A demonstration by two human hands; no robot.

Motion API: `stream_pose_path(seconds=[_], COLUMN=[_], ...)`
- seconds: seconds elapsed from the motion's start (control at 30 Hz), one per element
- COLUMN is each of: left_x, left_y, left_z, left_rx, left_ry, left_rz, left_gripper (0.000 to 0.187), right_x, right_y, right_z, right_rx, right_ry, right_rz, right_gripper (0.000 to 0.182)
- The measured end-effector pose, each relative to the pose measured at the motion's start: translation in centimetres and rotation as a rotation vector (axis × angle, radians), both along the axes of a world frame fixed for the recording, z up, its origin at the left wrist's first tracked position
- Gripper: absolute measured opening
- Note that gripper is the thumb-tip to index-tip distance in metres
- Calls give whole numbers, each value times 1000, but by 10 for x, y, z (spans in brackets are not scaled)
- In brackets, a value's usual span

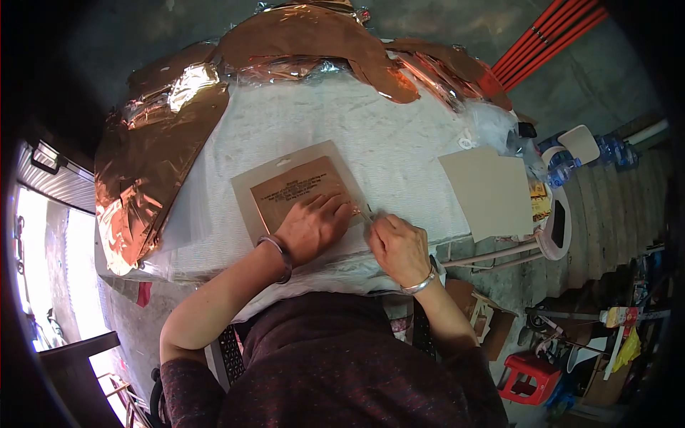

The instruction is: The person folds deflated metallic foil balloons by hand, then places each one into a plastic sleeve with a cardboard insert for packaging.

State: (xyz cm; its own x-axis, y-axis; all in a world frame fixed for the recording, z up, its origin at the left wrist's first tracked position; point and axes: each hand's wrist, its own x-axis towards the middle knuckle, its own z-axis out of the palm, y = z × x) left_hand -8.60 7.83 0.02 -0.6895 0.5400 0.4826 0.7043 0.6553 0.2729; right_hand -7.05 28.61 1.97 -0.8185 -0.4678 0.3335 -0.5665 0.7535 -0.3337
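Observation:
A clear plastic bag (250, 187) with a hang hole at its top lies on the white-covered table. Inside it sits a folded copper-coloured foil sheet (275, 202) with dark printed text. My left hand (314, 225) rests over the lower right of the foil, fingers lying on it and its palm down. Beside the bag's right edge, my right hand (399, 246) is closed, thumb and fingers pinching at the bag's lower right side. The fingertips' exact hold is partly hidden.
Large copper foil pieces (300, 36) lie along the table's far edge, with another foil piece (160, 164) on the left. A beige card (489, 192) lies at the right, near a white stool (560, 239). A red stool (528, 378) stands on the floor.

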Motion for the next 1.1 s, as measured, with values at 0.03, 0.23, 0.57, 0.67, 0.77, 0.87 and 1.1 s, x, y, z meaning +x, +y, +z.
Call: stream_pose_path(seconds=[0.03, 0.23, 0.57, 0.67, 0.77, 0.87, 1.1], left_x=[-1, -2, -1, 1, 1, 1, 2], left_y=[0, -1, -2, -2, -2, -2, -2], left_z=[-1, -2, -6, -10, -12, -10, -2], left_rx=[-1, 14, 46, 24, 17, 25, -6], left_ry=[0, 24, -59, -49, -48, -65, 1], left_rz=[-1, -31, -43, -29, -15, -20, 8], left_gripper=[22, 23, 26, 25, 25, 25, 19], right_x=[-1, -1, -8, -9, -5, 11, 15], right_y=[0, 2, -18, -17, -7, 0, -9], right_z=[1, 2, 1, 1, -8, -14, -13], right_rx=[-1, -11, 5, -43, -155, -195, -59], right_ry=[0, -61, 59, 60, 109, 151, 60], right_rz=[-1, 4, -155, -151, -89, -19, -26], right_gripper=[10, 10, 23, 20, 14, 24, 40])
